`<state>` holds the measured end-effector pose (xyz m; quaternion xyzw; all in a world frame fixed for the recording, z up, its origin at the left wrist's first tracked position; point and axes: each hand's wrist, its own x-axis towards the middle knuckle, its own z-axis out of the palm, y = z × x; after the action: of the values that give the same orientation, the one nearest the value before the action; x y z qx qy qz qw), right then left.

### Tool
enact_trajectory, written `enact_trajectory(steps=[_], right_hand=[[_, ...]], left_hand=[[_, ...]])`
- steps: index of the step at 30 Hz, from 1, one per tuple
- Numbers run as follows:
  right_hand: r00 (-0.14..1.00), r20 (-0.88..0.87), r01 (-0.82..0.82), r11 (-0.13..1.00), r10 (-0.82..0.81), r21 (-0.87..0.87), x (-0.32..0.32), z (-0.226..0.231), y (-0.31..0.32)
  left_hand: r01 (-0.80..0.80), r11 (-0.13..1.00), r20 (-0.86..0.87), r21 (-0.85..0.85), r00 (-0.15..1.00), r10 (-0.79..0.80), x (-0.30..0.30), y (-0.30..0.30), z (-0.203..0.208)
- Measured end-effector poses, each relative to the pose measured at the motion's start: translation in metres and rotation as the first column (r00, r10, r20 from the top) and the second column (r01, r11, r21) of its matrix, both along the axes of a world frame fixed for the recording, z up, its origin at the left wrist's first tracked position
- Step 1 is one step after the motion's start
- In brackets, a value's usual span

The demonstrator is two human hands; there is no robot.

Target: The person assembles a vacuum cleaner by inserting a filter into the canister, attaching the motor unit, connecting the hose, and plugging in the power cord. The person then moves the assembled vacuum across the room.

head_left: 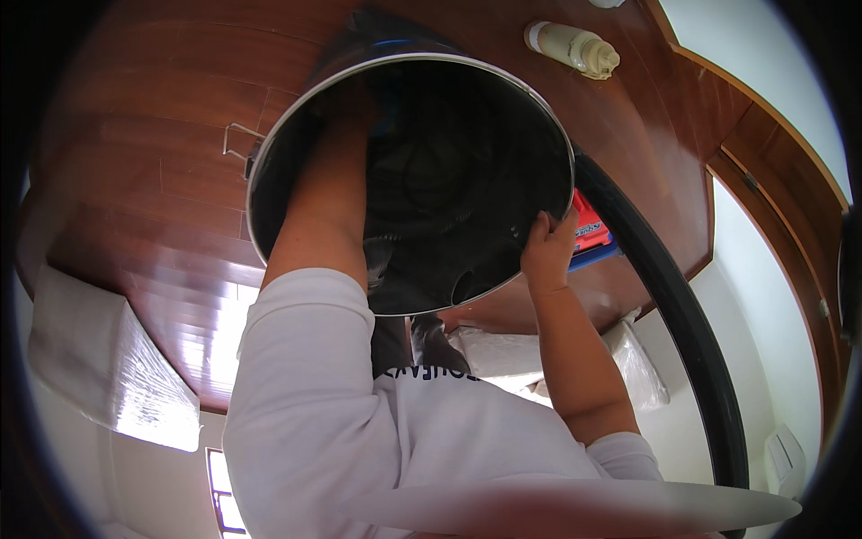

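A large round canister with a shiny metal rim and a dark inside opens toward me. My left arm reaches deep into it, and my left hand is a dim shape near the far left wall. Something bluish shows faintly beside that hand; its kind and the fingers are lost in the dark. At the near right, my right hand grips the rim, thumb over the edge on the inside and the other fingers on the outer side. A wire latch sticks out from the canister's left side.
A thick black hose curves down the right side. Behind my right hand is a red and blue object. A pale bottle lies on the reddish wooden floor. Plastic-wrapped furniture stands at the left.
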<state>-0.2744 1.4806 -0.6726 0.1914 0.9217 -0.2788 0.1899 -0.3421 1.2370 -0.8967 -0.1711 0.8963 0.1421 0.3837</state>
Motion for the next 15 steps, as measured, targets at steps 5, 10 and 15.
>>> enact_trajectory(steps=[5, 10, 15], right_hand=[[0.998, -0.047, -0.051, 0.998, 0.05, -0.024, 0.001, -0.001, 0.0], [0.999, 0.008, -0.05, 0.998, 0.05, 0.025, 0.0, 0.002, -0.003], [0.995, -0.016, -0.098, 0.993, 0.097, -0.063, 0.002, 0.006, 0.003]], left_hand=[[-0.001, 1.0, 0.169, 0.025, 0.986, -0.004, -0.001, 0.001, -0.008], [0.032, 0.991, 0.252, 0.127, 0.966, -0.063, 0.017, 0.027, 0.058], [0.016, 0.927, -0.201, 0.376, 0.978, 0.064, 0.051, 0.032, 0.213]])
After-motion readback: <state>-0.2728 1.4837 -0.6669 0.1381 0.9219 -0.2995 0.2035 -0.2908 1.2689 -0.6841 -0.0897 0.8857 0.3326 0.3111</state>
